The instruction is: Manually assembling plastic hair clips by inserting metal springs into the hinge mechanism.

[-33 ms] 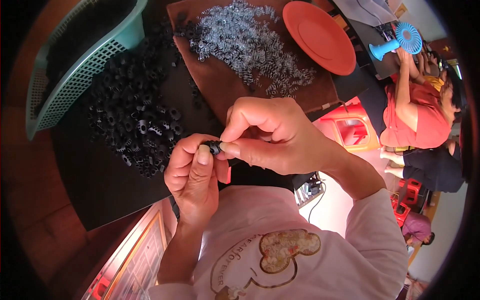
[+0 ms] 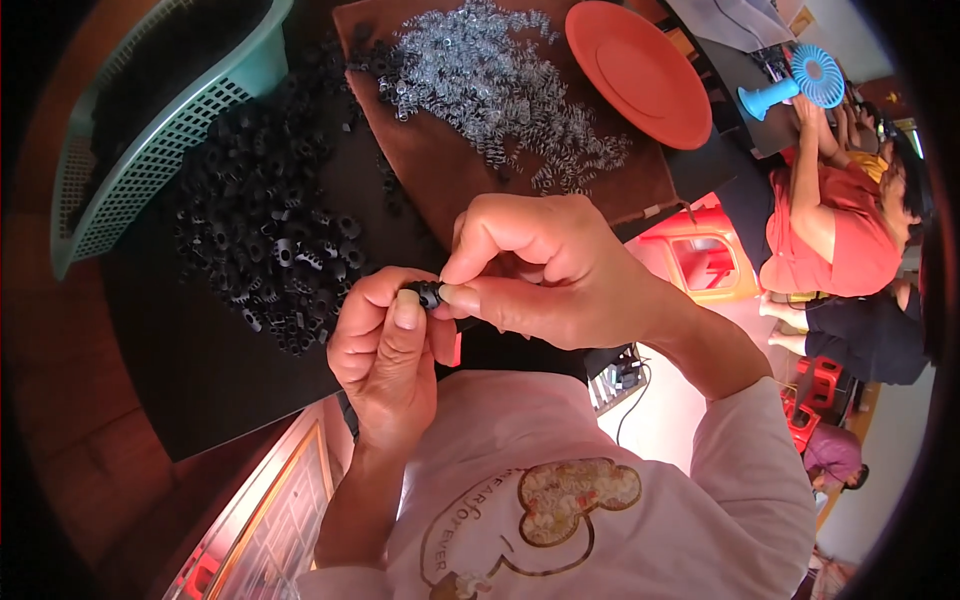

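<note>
My left hand and my right hand meet in front of my chest. Both pinch one small black plastic part between thumb and fingertips. My left thumb lies just under the part and my right thumb presses on it from the right. A heap of similar black plastic parts lies on the dark table just beyond my left hand. Farther back, a pile of small metal springs is spread on a brown board.
A teal slotted basket stands at the far left. An orange plate lies beyond the springs, with a blue hand fan to its right. On the right sit another person in red and a red plastic stool.
</note>
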Motion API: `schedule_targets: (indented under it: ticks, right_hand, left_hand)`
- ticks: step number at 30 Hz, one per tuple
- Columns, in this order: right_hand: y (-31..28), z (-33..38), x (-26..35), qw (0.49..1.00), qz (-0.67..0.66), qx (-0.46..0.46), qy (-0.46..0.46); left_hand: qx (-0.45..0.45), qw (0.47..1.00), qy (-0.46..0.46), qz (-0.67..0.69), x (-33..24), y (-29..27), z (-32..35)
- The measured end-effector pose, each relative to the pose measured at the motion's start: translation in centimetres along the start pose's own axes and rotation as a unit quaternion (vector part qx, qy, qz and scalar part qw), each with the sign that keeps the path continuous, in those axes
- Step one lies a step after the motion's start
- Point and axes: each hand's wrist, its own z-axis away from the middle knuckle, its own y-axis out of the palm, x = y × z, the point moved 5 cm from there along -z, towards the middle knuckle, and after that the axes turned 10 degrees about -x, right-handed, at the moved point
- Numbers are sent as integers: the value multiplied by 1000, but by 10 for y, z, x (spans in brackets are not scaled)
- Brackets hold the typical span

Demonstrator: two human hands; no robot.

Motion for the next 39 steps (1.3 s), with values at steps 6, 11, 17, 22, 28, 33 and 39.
schedule_targets:
  ticks: [6, 11, 17, 22, 28, 33, 39]
  right_hand:
    - [2, -2, 1, 1000, -24, 1, -12]
    - [3, 0, -2, 1000, -16, 10, -24]
    - [0, 2, -5, 1000, 21, 6, 14]
    - [1, 1, 8, 989, 121, 9, -88]
    - [-6, -3, -1, 998, 45, 13, 33]
    - [-5, 1, 0, 957, 191, -16, -216]
    - [-4, 2, 5, 917, 292, -27, -272]
  left_hand:
    - [-13, 1000, -3, -13, 0, -2, 1]
    - [-4, 1000, 2, -18, 0, 0, 1]
    - [17, 1000, -9, 16, -2, 1, 1]
    - [14, 1000, -1, 8, 0, 0, 3]
    - [2, 1000, 4, 12, 0, 1, 1]
    - [2, 999, -29, 36, 1, 5, -1]
    - [40, 996, -76, 3, -1, 4, -3]
